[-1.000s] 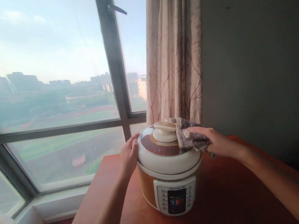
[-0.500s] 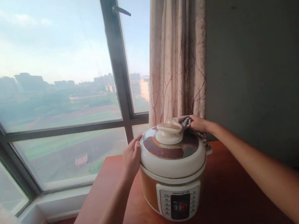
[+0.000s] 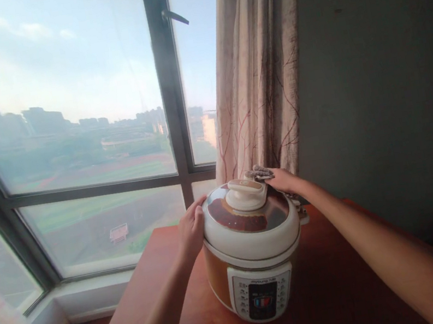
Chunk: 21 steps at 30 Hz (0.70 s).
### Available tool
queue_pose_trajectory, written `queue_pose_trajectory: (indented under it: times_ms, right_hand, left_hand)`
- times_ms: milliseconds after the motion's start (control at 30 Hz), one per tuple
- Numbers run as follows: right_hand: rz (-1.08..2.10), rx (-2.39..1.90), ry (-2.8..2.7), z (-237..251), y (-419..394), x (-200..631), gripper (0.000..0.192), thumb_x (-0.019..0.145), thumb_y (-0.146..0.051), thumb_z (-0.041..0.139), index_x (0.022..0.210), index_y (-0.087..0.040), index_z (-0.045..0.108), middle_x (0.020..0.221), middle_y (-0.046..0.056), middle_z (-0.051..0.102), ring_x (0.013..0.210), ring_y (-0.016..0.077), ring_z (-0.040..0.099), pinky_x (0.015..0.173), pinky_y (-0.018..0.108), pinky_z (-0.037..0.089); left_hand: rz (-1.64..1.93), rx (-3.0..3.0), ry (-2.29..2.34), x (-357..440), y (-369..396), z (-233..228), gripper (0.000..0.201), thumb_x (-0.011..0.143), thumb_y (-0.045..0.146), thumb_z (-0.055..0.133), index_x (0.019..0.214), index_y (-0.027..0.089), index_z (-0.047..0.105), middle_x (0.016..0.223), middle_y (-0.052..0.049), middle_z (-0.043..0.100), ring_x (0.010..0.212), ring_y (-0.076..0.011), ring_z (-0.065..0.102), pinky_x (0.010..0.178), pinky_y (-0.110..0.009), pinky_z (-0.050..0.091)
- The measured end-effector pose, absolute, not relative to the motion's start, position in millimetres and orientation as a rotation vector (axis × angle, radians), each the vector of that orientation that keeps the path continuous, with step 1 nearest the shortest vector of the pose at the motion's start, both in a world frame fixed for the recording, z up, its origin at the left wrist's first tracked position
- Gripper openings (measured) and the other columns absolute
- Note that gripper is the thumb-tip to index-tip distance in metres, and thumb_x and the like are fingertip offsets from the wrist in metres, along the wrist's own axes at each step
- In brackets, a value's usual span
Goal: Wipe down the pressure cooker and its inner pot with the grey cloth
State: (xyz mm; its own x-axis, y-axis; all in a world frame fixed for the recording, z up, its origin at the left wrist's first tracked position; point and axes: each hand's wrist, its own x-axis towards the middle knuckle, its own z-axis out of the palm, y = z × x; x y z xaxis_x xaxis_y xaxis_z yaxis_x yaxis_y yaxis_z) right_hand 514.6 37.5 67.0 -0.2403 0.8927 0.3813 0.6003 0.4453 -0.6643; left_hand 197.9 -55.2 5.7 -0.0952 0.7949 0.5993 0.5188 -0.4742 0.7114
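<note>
Cooker [image 3: 255,249] on table [image 3: 337,285]. Left hand [image 3: 192,229] flat against lid at 9 o'clock, fingers loose; right hand [image 3: 283,179] clutches cloth [image 3: 259,173] at 1 o'clock.

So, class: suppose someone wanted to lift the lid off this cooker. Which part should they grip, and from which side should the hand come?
Grip the cream knob at the middle of the lid, coming straight down from above. It stands proud of the domed top with a flared cap, so fingers can hook under it. The left hand steadies the lid's left rim; the right hand presses a cloth at the back, leaving the knob free.
</note>
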Motion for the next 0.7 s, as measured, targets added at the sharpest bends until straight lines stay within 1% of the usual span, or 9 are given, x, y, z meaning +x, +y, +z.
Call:
queue_pose_trajectory:
  times_ms: [133, 200, 300, 400, 433, 533, 600, 633, 700]
  right_hand:
    - [0.415, -1.178, -2.006, 58.1, -5.6, 536.6, 0.050, 0.076, -0.017, 0.058, 0.125, -0.021, 0.068, 0.124, 0.007, 0.072, 0.118, 0.0271, 0.065, 0.107, 0.044, 0.047]
    - [0.293, -1.081, -2.060, 52.3, -35.2, 542.5, 0.056, 0.071, -0.012, 0.054, 0.125, -0.021, 0.068, 0.128, 0.007, 0.070, 0.122, 0.0267, 0.063, 0.110, 0.045, 0.045]
    - [0.095, -1.024, -2.058, 42.4, -86.0, 537.5, 0.068, 0.065, -0.006, 0.050, 0.129, -0.024, 0.065, 0.137, 0.006, 0.064, 0.131, 0.0274, 0.056, 0.116, 0.048, 0.039]
    - [-0.025, -1.013, -2.020, 30.1, -137.8, 517.9, 0.069, 0.071, -0.010, 0.055, 0.138, -0.028, 0.058, 0.147, 0.006, 0.055, 0.140, 0.0313, 0.047, 0.119, 0.052, 0.036]
    - [-0.033, -1.010, -2.041, 25.3, -153.2, 510.1, 0.072, 0.074, -0.012, 0.056, 0.143, -0.030, 0.053, 0.152, 0.005, 0.049, 0.143, 0.0320, 0.042, 0.119, 0.052, 0.035]
    - [-0.103, -0.960, -2.134, 9.3, -187.0, 490.6, 0.086, 0.072, -0.017, 0.063, 0.153, -0.032, 0.038, 0.162, 0.003, 0.032, 0.149, 0.0363, 0.030, 0.120, 0.055, 0.032]
    - [-0.154, -0.939, -2.188, 0.0, -194.9, 484.9, 0.091, 0.072, -0.021, 0.067, 0.156, -0.031, 0.033, 0.165, 0.005, 0.024, 0.150, 0.0390, 0.025, 0.121, 0.058, 0.027]
    - [-0.169, -0.933, -2.196, -3.2, -193.9, 484.9, 0.091, 0.073, -0.023, 0.068, 0.156, -0.031, 0.033, 0.166, 0.005, 0.022, 0.151, 0.0396, 0.023, 0.122, 0.060, 0.024]
    - [-0.157, -0.914, -2.164, -5.6, -183.0, 489.7, 0.087, 0.075, -0.026, 0.068, 0.155, -0.031, 0.034, 0.165, 0.005, 0.024, 0.151, 0.0391, 0.023, 0.123, 0.061, 0.019]
  left_hand:
    - [1.611, 1.917, 1.432, 197.7, -54.7, 4.7, 0.057, 0.097, 0.049, 0.032, 0.127, 0.017, 0.069, 0.129, -0.010, 0.070, 0.121, -0.0296, 0.063, 0.102, -0.041, 0.047]
    - [1.618, 1.909, 1.420, 197.6, -54.2, 3.7, 0.057, 0.097, 0.050, 0.032, 0.126, 0.018, 0.069, 0.129, -0.010, 0.070, 0.120, -0.0296, 0.063, 0.101, -0.041, 0.048]
    - [1.618, 1.898, 1.400, 196.9, -52.3, 1.7, 0.058, 0.097, 0.050, 0.032, 0.127, 0.017, 0.069, 0.130, -0.011, 0.069, 0.121, -0.0296, 0.063, 0.102, -0.041, 0.048]
    - [1.616, 1.882, 1.379, 195.3, -48.9, -1.2, 0.058, 0.097, 0.052, 0.033, 0.128, 0.017, 0.068, 0.129, -0.011, 0.070, 0.120, -0.0296, 0.063, 0.101, -0.041, 0.048]
    - [1.616, 1.879, 1.367, 194.7, -47.8, -2.2, 0.059, 0.097, 0.053, 0.034, 0.128, 0.017, 0.068, 0.129, -0.011, 0.070, 0.120, -0.0296, 0.063, 0.101, -0.041, 0.049]
    - [1.620, 1.877, 1.333, 193.6, -46.2, -3.8, 0.059, 0.097, 0.054, 0.035, 0.128, 0.016, 0.068, 0.129, -0.012, 0.070, 0.120, -0.0299, 0.063, 0.099, -0.041, 0.050]
    - [1.623, 1.874, 1.333, 193.7, -47.0, -3.2, 0.059, 0.096, 0.054, 0.036, 0.128, 0.016, 0.068, 0.129, -0.012, 0.070, 0.120, -0.0301, 0.064, 0.099, -0.041, 0.051]
    - [1.622, 1.872, 1.342, 194.0, -47.8, -2.4, 0.059, 0.096, 0.054, 0.037, 0.127, 0.016, 0.068, 0.128, -0.012, 0.070, 0.120, -0.0302, 0.064, 0.099, -0.041, 0.050]
    - [1.616, 1.870, 1.364, 194.8, -49.7, -0.6, 0.058, 0.096, 0.054, 0.037, 0.127, 0.017, 0.069, 0.127, -0.012, 0.071, 0.119, -0.0300, 0.064, 0.100, -0.041, 0.050]
